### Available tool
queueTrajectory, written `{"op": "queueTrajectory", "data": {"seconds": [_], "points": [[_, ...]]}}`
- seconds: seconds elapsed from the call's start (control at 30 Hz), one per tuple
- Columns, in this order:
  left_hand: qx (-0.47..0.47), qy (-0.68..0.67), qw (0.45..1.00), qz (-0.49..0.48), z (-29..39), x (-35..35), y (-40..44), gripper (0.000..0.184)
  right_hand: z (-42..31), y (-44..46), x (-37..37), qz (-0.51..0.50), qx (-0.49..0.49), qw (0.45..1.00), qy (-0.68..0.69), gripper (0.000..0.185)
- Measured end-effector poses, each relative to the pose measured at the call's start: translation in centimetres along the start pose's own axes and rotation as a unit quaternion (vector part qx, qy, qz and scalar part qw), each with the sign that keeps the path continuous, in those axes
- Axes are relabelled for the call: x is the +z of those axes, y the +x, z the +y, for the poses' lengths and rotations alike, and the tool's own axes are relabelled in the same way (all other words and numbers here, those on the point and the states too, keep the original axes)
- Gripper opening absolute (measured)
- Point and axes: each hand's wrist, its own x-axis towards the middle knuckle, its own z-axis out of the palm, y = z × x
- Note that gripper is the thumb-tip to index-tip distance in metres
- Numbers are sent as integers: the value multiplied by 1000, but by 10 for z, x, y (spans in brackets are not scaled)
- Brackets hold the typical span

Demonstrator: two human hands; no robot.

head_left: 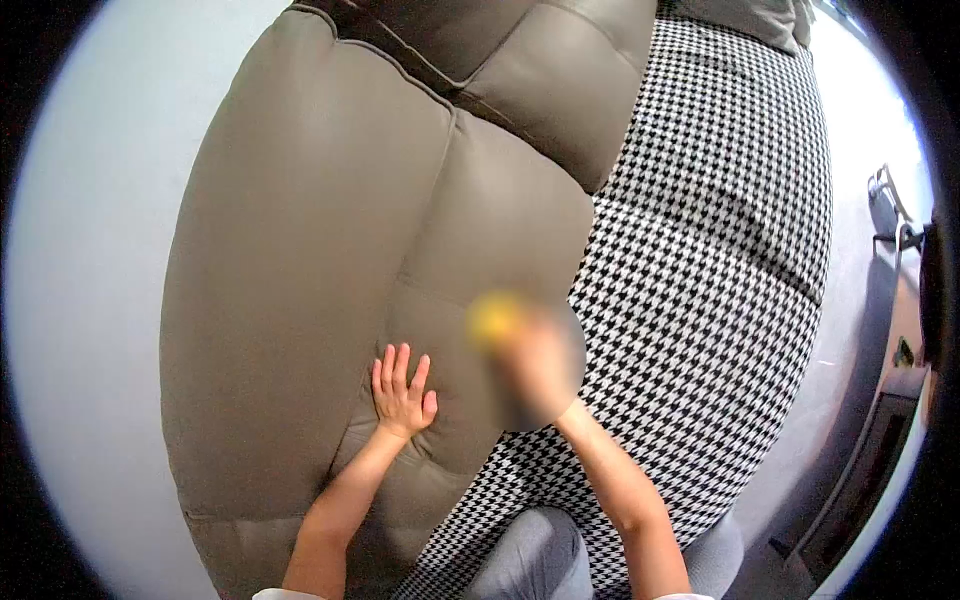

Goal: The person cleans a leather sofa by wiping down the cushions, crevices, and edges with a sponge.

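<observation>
My left hand (402, 392) lies with its fingers spread on the grey-brown sofa backrest (290, 230), holding nothing. To its right, my right hand (540, 365) is at the lower right edge of the backrest cushion, with its fingers blurred. A yellow object (494, 320) shows at the fingertips of that hand; its shape is smeared and I cannot make out what it is. The houndstooth-patterned seat (690, 320) runs beside the backrest, to the right of my right hand.
A second backrest section (560, 80) and a cushion (740, 18) are at the top. My grey-clad knee (535, 560) rests at the bottom on the seat. A dark-framed piece of furniture (865, 480) and a chair (898, 215) stand at the right.
</observation>
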Motion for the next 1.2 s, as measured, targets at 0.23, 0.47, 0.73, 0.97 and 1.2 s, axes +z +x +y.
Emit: {"op": "queueTrajectory", "data": {"seconds": [0.23, 0.47, 0.73, 0.97, 1.2], "points": [[1, -84, 996, 32, 10, -39, 23, 51, -110, -104, 32, 24, -108, 993, -39, 51], [94, -82, 984, -130, 17, -98, -30, 59, -142, -156, 31, -123, -138, 981, 54, 51], [8, -28, 1000, -10, -30, -91, -165, 58, -1, -34, 15, 320, 251, 914, 11, 47], [26, -14, 998, 55, -41, -61, -174, 56, -26, -71, 81, 204, 327, 921, -46, 61], [23, -11, 998, 60, -40, -63, -174, 56, -101, -153, 41, -94, 401, 901, 138, 49]]}}
